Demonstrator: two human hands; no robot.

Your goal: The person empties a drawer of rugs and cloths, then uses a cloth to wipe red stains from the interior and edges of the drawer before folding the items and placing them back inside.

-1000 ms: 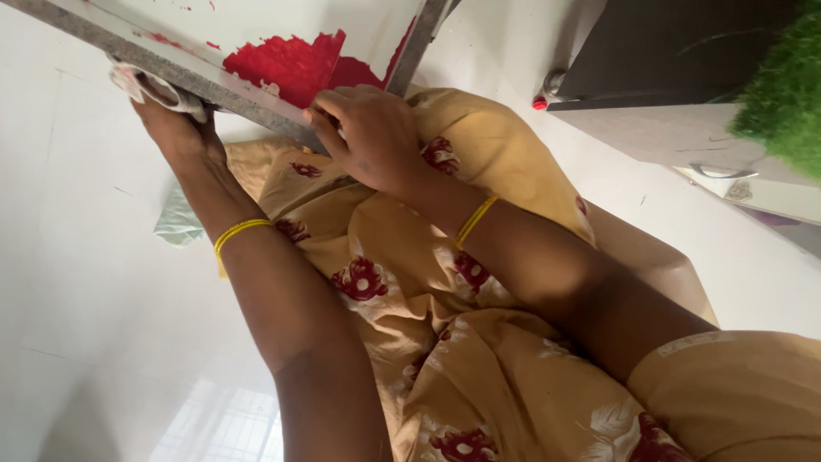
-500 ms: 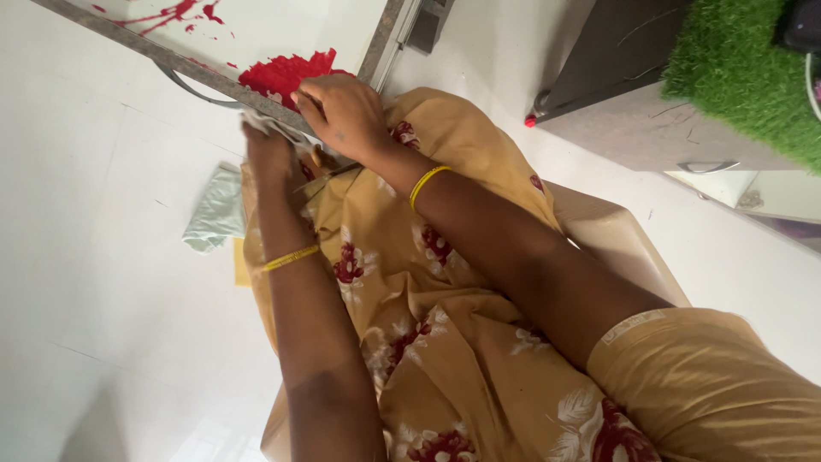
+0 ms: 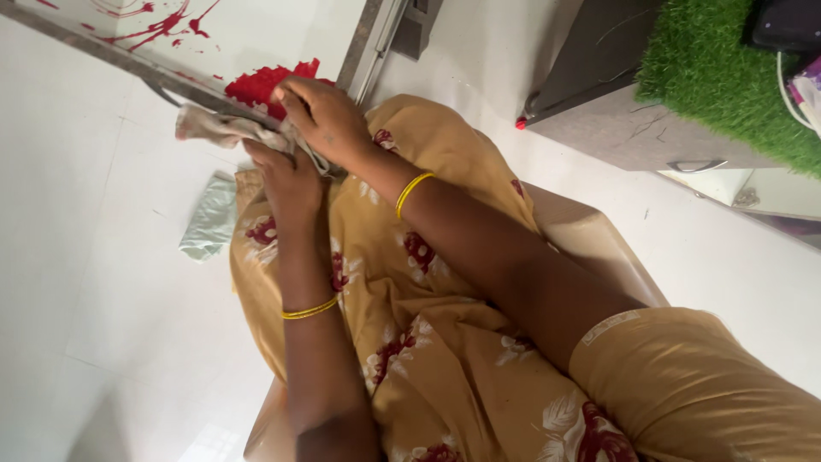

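The person sat with a mustard dress [image 3: 428, 342] patterned in red flowers spread over the lap, both forearms stretched forward. Each wrist carried a thin yellow bangle.

The left hand [image 3: 291, 184] lay palm down, its grip pressed together over one end of a pale, crumpled cloth [image 3: 224, 128]. The right hand [image 3: 329, 120] sat just beyond it, touching it, fingers curled and pinching the same cloth against the lower edge of a white panel [image 3: 256, 34]. The cloth stretched leftward from both hands along that edge, its free end hanging clear.

Directly behind the right hand, a thick red paint patch [image 3: 261, 84] marked the panel; thinner red streaks ran further up its surface. A metal frame strip [image 3: 376, 43] bordered the panel on the right.

On the white floor [image 3: 85, 257], left of the dress, lay a folded pale green cloth [image 3: 209, 218]. Further off to the right stood a grey cabinet [image 3: 616, 111] topped with green artificial turf [image 3: 727, 77].
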